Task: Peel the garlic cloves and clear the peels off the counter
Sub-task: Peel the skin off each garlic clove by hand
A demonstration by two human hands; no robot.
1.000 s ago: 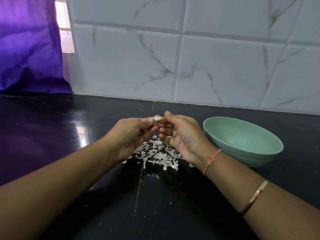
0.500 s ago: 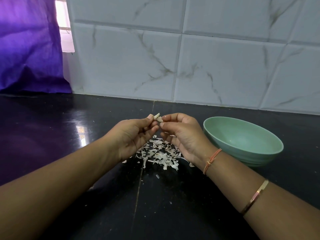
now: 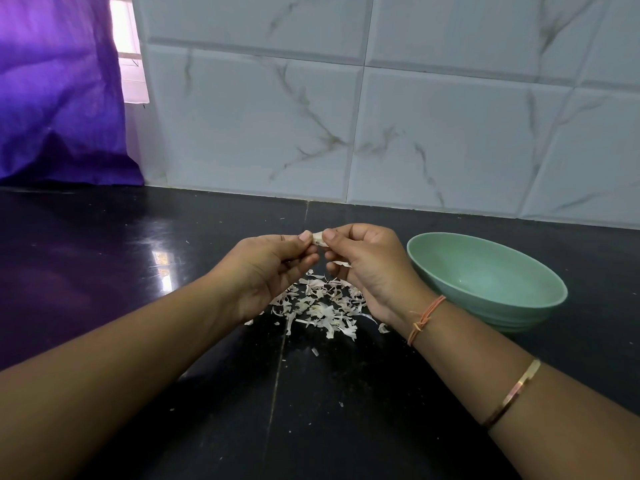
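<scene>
A: How do the hands sit?
B: Close together, raised, fingertips almost meeting. The left hand (image 3: 266, 268) pinches a clove (image 3: 317, 238) between thumb and forefinger; the right hand (image 3: 367, 265) pinches its other end, other fingers curled under.
A: The arms?
B: The left forearm (image 3: 138, 358) and right forearm (image 3: 502, 393) reach forward from the lower corners and converge.

This looks like a home kitchen. A shiny black counter (image 3: 104, 271) runs along a wall of white tiles (image 3: 433, 133) with grey marble lines. A green bowl (image 3: 485, 282) sits on the counter, near a heap of garlic peels (image 3: 322, 306). A purple curtain (image 3: 59, 98) hangs by a bright window (image 3: 128, 46).
</scene>
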